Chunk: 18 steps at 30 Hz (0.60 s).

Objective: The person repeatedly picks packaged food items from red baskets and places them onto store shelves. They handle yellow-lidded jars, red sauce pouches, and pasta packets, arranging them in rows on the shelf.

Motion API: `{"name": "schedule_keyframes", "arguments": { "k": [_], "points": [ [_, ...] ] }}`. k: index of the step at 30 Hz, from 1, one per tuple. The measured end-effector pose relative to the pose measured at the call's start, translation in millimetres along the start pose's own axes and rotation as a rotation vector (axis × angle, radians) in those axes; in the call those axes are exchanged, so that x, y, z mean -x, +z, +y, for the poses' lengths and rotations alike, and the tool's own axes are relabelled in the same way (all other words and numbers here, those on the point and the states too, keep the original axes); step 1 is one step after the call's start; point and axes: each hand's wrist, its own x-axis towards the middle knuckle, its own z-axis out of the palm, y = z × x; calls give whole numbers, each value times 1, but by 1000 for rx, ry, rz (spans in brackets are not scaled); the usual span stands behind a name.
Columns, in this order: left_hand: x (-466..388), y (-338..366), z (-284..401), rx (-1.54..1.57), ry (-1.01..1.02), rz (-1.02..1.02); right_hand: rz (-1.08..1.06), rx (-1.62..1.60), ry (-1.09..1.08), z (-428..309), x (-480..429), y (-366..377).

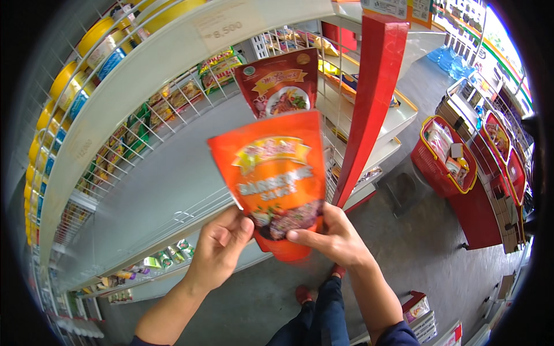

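An orange stand-up pouch (277,173), printed with writing and a food picture, is held upright in front of the shelf, slightly blurred. My left hand (220,246) pinches its lower left edge between thumb and fingers. Across its lower right side lies the thumb of my right hand (339,240), the fingers going behind it. Just beyond stands a dark red pouch (281,80) with a dish pictured on it, near a white wire divider. The orange pouch covers its lower part, so I cannot tell what it rests on. A bare grey shelf surface (186,142) extends to the left.
Yellow-lidded jars (71,84) line the upper shelf behind a wire rail. Noodle packets (220,69) lie farther back. A red shelf post (372,104) rises close on the right. Red shopping baskets (446,155) filled with goods stand beyond the aisle floor (398,246).
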Motion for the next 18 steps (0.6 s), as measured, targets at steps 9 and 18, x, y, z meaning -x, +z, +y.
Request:
{"name": "schedule_keyframes", "arguments": {
  "k": [9, 18],
  "points": [
    [-9, -54, 18, 122, -32, 374, -14, -42, -33, -15, -71, 49],
    [-39, -83, 14, 145, 230, 473, 326, 433, -374, -5, -118, 59]
  ]
}}
